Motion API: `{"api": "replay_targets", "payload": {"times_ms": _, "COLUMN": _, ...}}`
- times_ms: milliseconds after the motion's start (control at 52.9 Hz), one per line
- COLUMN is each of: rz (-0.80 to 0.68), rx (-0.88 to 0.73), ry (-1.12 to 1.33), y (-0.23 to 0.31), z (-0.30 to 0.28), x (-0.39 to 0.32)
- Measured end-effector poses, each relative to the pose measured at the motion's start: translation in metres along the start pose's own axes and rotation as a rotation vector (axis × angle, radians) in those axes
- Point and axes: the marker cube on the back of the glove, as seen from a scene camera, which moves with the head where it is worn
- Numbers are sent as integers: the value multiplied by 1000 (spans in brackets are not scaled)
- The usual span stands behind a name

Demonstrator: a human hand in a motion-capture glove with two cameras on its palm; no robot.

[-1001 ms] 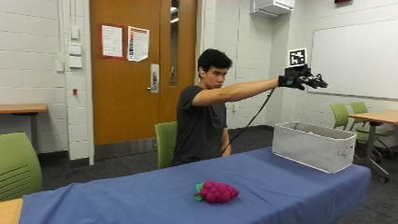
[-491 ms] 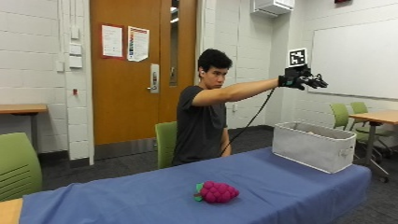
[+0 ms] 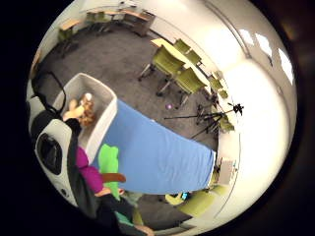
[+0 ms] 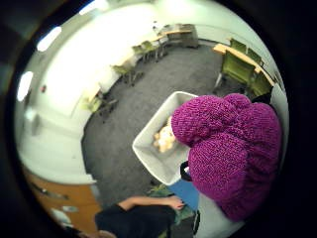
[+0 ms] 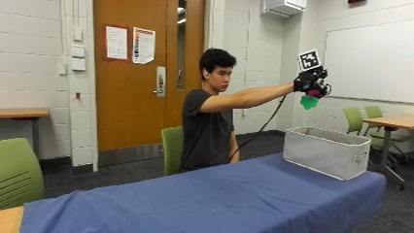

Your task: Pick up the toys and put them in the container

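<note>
In the outside view my gloved right hand (image 5: 311,81) is held out high, above the near end of the grey fabric container (image 5: 326,151), and grips a purple knitted grape toy (image 5: 315,92) with a green leaf (image 5: 308,102) hanging below. The container stands at the right end of the blue-covered table (image 5: 194,199). In the thumb side palm view the purple toy (image 4: 233,148) is close to the palm, with the container (image 4: 161,158) far below. A tan plush toy (image 4: 163,139) lies inside it, also seen as the tan plush (image 3: 81,110) in the little finger side view.
Green chairs (image 5: 18,172) and wooden tables (image 5: 391,121) stand around the room, with one chair (image 5: 171,148) behind the person. The person's bare hand (image 4: 174,202) rests near the table's edge. A tripod (image 3: 216,118) stands on the floor beyond the table.
The purple grape toy no longer lies on the middle of the table; it is now in my raised hand. The arm is still stretched out above the container.
</note>
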Motion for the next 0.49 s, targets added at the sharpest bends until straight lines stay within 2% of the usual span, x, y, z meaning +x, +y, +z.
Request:
{"api": "replay_targets", "payload": {"times_ms": 57, "rz": -26, "rx": -11, "ry": -67, "y": -10, "z": 11, "x": -17}}
{"api": "replay_targets", "payload": {"times_ms": 151, "rz": -24, "rx": -29, "ry": -185, "y": -17, "z": 28, "x": 6}}
{"api": "replay_targets", "payload": {"times_ms": 321, "rz": -183, "rx": -77, "ry": -313, "y": -17, "z": 43, "x": -27}}
{"api": "replay_targets", "payload": {"times_ms": 359, "rz": -209, "rx": -114, "ry": -258, "y": -14, "z": 50, "x": -21}}
{"api": "replay_targets", "payload": {"times_ms": 434, "rz": -123, "rx": -265, "ry": 0, "y": -11, "z": 73, "x": 7}}
{"api": "replay_targets", "payload": {"times_ms": 491, "rz": -84, "rx": -332, "ry": -3, "y": -9, "z": 78, "x": 10}}
